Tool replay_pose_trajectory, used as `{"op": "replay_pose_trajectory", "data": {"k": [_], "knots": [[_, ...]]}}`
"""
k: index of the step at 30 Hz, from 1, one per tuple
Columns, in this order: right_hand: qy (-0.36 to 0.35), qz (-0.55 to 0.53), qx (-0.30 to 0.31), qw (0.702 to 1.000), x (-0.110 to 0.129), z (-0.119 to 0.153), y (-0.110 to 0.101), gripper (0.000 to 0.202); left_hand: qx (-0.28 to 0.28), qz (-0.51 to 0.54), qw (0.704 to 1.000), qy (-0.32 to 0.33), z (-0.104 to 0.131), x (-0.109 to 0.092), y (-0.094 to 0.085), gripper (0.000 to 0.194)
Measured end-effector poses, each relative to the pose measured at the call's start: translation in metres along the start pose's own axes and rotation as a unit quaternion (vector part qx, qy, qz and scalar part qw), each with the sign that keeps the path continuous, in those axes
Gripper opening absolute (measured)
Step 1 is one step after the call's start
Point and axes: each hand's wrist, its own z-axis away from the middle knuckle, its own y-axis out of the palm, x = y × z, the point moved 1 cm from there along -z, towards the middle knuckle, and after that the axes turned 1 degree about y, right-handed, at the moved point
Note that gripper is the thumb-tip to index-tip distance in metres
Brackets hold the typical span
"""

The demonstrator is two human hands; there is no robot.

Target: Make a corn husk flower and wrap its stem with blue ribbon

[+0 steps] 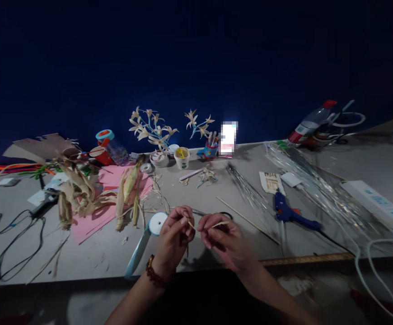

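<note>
Near the front edge of the table, my left hand [178, 230] and my right hand [222, 237] face each other, a small distance apart. A thin pale strip [192, 225] is pinched between the fingers of my left hand and reaches toward my right hand. Another narrow pale piece [221, 224] sticks out from the fingers of my right hand, which are closed. Whether the two pieces join is too small to tell. Beside my left hand lies a white roll [157, 223] with light blue tape [138, 254] trailing toward the table edge.
Dried corn husks [81, 194] lie over pink paper [84, 225] at left. Husk flowers [151, 128], a white cup [182, 159] and a lit screen [228, 137] stand behind. A blue glue gun [293, 214], wires [250, 189] and a power strip [379, 207] lie right.
</note>
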Motion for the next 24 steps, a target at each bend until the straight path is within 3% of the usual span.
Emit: {"op": "replay_pose_trajectory", "data": {"k": [3,7,18,21,24], "knots": [[0.040,-0.027,-0.007,0.999,-0.003,-0.001,0.002,0.028,0.027,0.032,0.999,-0.025,0.001,0.000,0.001,0.031],[0.056,-0.026,-0.028,0.998,-0.006,-0.003,0.003,0.024,-0.001,-0.022,0.999,-0.026,0.003,0.001,0.003,0.028],[-0.047,0.069,-0.101,0.991,-0.012,-0.008,-0.006,0.021,-0.010,-0.103,0.993,0.059,0.004,0.011,0.001,0.020],[-0.076,0.103,-0.101,0.987,-0.013,-0.006,-0.008,0.016,-0.013,-0.120,0.989,0.085,0.004,0.011,0.000,0.026],[-0.083,0.111,-0.093,0.986,-0.011,-0.004,-0.007,0.014,-0.042,-0.148,0.983,0.104,0.003,0.011,-0.002,0.018]]}}
